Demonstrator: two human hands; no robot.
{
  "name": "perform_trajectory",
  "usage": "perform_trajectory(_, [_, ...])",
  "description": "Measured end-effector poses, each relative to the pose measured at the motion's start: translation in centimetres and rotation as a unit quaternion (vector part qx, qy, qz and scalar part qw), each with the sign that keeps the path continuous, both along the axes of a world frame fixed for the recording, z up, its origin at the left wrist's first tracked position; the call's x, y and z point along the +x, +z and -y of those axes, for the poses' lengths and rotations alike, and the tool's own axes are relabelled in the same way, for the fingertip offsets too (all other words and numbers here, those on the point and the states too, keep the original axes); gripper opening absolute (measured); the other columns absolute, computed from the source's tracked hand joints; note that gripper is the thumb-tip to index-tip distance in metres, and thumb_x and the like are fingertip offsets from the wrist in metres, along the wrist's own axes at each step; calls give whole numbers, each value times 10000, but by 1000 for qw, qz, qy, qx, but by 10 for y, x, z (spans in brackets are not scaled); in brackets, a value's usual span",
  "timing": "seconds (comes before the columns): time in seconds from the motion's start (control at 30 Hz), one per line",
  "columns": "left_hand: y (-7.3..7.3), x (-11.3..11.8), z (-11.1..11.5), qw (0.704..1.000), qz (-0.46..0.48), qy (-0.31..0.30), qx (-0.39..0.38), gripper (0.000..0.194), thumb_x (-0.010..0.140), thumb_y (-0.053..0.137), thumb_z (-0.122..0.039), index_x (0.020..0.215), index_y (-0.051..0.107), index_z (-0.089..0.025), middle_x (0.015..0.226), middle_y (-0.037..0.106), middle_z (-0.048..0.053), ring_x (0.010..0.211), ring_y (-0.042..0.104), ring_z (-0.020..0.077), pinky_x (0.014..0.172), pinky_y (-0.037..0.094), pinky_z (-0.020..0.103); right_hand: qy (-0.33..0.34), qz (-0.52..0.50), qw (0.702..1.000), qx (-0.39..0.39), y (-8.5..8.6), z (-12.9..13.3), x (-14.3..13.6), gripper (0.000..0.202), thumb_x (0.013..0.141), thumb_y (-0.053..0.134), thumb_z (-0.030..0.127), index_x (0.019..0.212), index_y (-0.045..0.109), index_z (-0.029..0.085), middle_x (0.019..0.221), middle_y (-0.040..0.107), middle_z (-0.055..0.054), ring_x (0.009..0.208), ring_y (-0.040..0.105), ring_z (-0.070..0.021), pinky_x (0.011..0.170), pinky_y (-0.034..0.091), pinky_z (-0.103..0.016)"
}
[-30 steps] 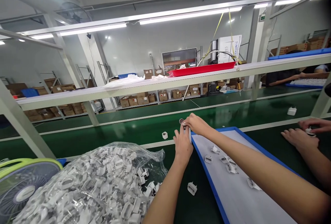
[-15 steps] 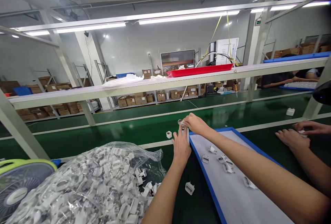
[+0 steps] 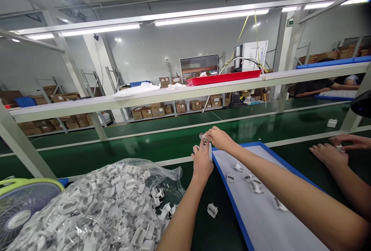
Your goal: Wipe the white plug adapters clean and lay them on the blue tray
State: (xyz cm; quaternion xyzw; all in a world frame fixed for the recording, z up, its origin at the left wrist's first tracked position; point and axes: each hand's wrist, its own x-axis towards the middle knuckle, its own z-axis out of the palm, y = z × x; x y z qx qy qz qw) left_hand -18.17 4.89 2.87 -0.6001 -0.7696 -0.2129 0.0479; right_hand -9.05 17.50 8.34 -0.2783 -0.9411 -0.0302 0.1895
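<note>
Likely early on: few white shells (image 3: 256,186) in blue-rimmed tray (image 3: 269,150), many in bag (image 3: 116,200) left of it. Your left hand (image 3: 203,164) and right hand (image 3: 219,139), at tray's far-left corner, pinch small white part (image 3: 206,138), seemingly unfinished. Green surface (image 3: 162,143) around tray; shelf (image 3: 139,100), red tray (image 3: 226,78) beyond; co-worker's hands (image 3: 327,154) right.

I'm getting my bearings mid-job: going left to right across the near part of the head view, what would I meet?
Lime-rimmed fan → clear bag of white plastic parts → loose white part → blue-edged tray → another worker's hands.
</note>
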Motion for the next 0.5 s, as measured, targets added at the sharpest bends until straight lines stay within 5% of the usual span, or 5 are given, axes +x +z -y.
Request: perform_trajectory(0.5, [3,-1,3,1000,-4,-3,-17,1004,724,503,13,1630,204,-300,1742,175,-7,1206,426,350,928,490,503,-6,5,1000,17,0,0,-2,278,1006,628,372,1212,652,187,1244,651,-89,1059,658,-211,909,573,-421])
